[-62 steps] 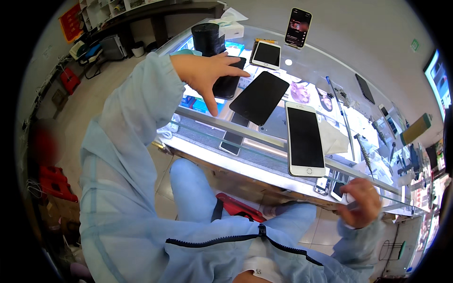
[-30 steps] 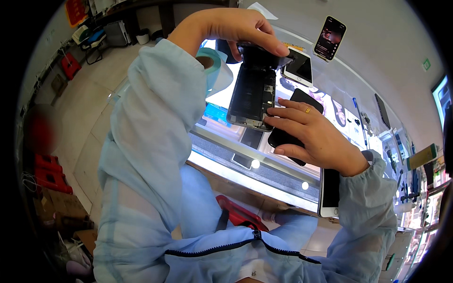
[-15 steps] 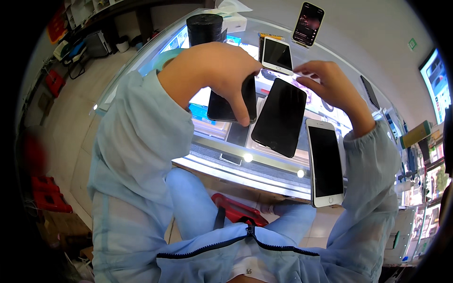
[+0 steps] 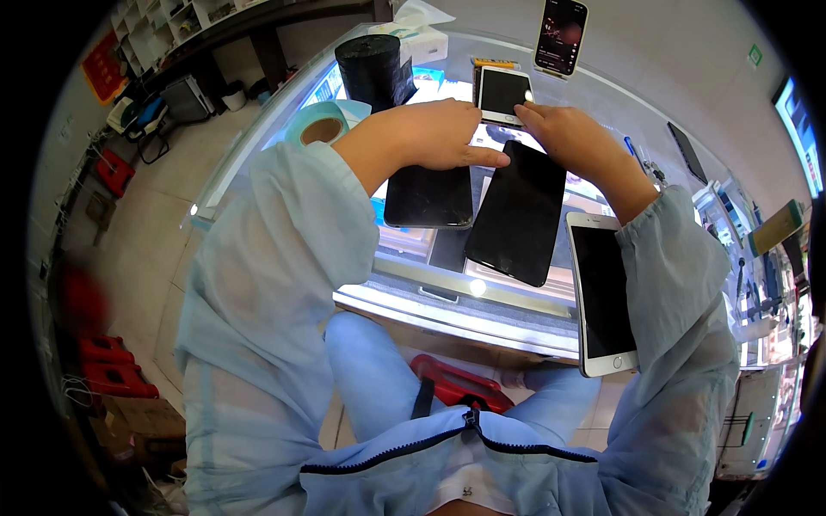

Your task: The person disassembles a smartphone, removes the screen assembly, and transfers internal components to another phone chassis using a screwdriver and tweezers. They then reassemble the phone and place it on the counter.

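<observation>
A small white-framed phone [image 4: 506, 93] lies on the glass counter near its far side. My right hand [image 4: 568, 136] reaches in from the right, its fingers drawn together on that phone's lower right corner. Beside the phone's lower left edge is my left hand [image 4: 439, 135], with its thumb stretched out over the top of a large black phone [image 4: 519, 215]; the other fingertips are partly hidden. Under the left hand lies another black phone [image 4: 428, 198], its upper end covered. A larger white phone [image 4: 605, 292] rests at the counter's near edge, by my right sleeve.
A roll of pale tape [image 4: 311, 123] and a black roll [image 4: 370, 73] stand on the left. Behind them is a tissue box [image 4: 420, 43]. A phone showing a picture [image 4: 561, 36] is propped on a stand at the back. One dark phone [image 4: 687, 150] lies far right.
My left hand has moved off the left black phone, up and right to the small white phone. The right hand has come in onto that phone's corner. The view has shifted slightly.
</observation>
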Motion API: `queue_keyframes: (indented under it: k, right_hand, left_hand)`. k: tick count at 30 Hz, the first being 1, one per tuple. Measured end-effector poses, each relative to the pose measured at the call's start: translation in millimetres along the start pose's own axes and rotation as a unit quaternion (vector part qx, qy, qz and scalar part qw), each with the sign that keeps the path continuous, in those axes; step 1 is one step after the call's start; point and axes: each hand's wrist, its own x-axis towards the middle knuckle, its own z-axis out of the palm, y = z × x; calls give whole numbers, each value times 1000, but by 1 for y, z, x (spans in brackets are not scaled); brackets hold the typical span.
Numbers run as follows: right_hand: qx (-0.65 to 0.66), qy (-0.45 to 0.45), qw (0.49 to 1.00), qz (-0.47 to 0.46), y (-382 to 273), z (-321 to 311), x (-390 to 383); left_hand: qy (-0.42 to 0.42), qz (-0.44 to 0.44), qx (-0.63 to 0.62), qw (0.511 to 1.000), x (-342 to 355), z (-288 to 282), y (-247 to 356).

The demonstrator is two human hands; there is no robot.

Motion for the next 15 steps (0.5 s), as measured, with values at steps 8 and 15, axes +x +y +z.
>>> queue_keyframes:
  k: [8, 15]
  right_hand:
    - [41, 194, 975, 96, 31, -34, -5]
    - [135, 243, 946, 169, 52, -46, -11]
  left_hand:
    - [66, 29, 0, 997, -5, 8, 1]
    - [31, 41, -29, 998, -12, -6, 11]
